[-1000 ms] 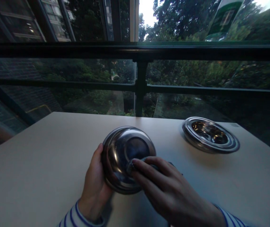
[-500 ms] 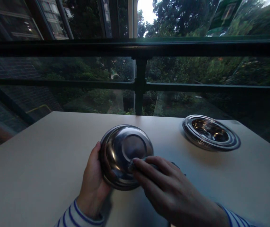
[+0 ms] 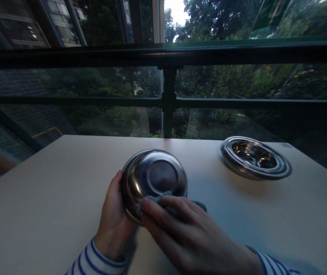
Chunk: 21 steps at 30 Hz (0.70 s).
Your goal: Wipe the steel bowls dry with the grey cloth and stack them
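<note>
A shiny metal bowl [image 3: 163, 175] is held tilted above the table, its round base facing up and toward me. My left hand [image 3: 114, 217] grips it at the left rim, thumb along the side and the other fingers mostly hidden underneath. My right hand [image 3: 186, 229] is closed on a grey-green cloth [image 3: 161, 197] and presses it against the lower part of the bowl's outer side. Part of the cloth [image 3: 200, 206] sticks out beyond the knuckles on the right.
More metal bowls [image 3: 255, 158], apparently stacked with the open side up, stand at the back right of the white table [image 3: 51, 191]. Behind the table's far edge runs a dark railing [image 3: 94, 56] with glass panels, trees beyond.
My right hand has slid the cloth left and slightly down across the bowl's outer side. The left hand keeps its grip, and the bowl stays nearly in place.
</note>
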{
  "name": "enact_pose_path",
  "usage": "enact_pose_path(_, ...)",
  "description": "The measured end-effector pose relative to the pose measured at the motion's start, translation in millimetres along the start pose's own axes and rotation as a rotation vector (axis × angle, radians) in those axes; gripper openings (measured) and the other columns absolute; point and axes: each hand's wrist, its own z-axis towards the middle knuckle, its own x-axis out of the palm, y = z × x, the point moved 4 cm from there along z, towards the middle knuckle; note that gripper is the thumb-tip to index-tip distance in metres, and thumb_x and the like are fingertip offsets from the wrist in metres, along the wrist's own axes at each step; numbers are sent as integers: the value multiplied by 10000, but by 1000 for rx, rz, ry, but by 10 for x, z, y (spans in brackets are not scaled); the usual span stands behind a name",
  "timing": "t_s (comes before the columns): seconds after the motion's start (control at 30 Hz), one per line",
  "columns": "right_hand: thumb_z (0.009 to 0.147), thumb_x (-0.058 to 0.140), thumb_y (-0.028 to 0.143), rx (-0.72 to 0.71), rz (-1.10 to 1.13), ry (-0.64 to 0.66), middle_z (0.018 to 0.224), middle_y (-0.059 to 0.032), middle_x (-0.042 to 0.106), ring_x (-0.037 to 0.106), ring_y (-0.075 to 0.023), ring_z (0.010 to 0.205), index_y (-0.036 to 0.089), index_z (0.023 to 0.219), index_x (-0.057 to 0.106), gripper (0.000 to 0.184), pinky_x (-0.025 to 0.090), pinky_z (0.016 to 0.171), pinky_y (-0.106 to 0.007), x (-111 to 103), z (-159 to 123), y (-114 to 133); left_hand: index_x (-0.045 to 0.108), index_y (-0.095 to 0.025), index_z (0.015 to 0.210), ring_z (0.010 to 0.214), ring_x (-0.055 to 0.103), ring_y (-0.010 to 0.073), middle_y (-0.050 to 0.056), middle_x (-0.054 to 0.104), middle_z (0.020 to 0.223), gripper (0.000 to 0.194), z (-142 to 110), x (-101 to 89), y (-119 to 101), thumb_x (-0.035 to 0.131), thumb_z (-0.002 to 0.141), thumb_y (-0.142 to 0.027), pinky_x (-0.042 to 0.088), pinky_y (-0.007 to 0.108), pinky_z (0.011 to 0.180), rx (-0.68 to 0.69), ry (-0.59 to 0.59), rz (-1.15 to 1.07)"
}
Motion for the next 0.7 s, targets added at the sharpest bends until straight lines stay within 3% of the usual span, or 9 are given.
enact_pose_path(0.13,884,436,112,55,-37,44,1261,-150,529,503,-242,981,57,1191,548,331,528,718,-339,8,-26,-52,689,-131,804,601,663,185,64,725,697,360,-7,-20,-19,386,868,-315,546,350,674,21,-31,4)
enact_pose_path(0.3,862,501,121,-27,-45,-66,1218,-104,575,527,-217,911,96,1088,624,259,523,660,-295,9,-34,-14,686,-134,775,606,659,165,50,723,684,348,11,-22,-39,386,868,-284,538,289,620,7,-34,-17)
enact_pose_path(0.57,851,514,119,-47,-29,-96,1201,-107,586,539,-212,888,95,1099,621,271,524,642,-295,42,-57,-13,676,-142,759,611,657,169,48,723,686,311,44,-41,-75,405,854,-261,531,284,607,-16,-32,-35)
enact_pose_path(0.7,853,479,91,73,-42,-55,1228,-148,559,519,-233,968,67,1167,569,328,530,721,-336,85,-121,-128,681,-142,822,631,654,183,42,723,699,296,28,-48,-107,409,848,-257,532,330,686,35,-63,-8)
